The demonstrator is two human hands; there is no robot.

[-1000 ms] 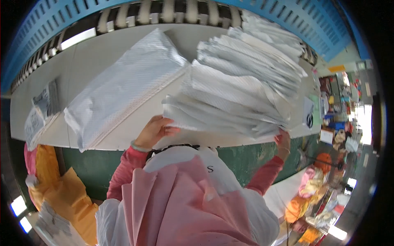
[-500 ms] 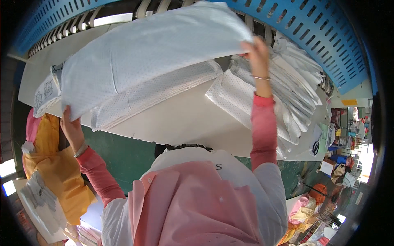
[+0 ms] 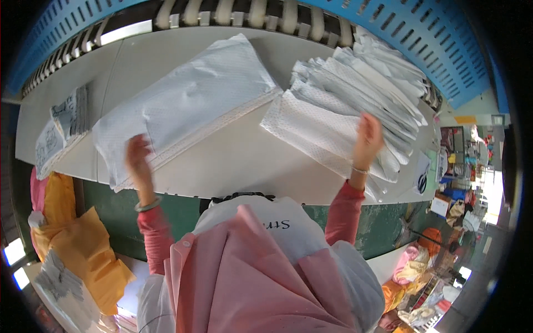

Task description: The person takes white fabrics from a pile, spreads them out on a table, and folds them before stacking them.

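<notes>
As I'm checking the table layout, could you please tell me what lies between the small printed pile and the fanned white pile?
The head view shows the broad, flat white pile lying between them, on the pale tabletop.

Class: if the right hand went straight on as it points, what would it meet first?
The right hand would probably meet the fanned pile of thin, white, dotted, fabric-like sheets; its height above them is unclear.
</notes>
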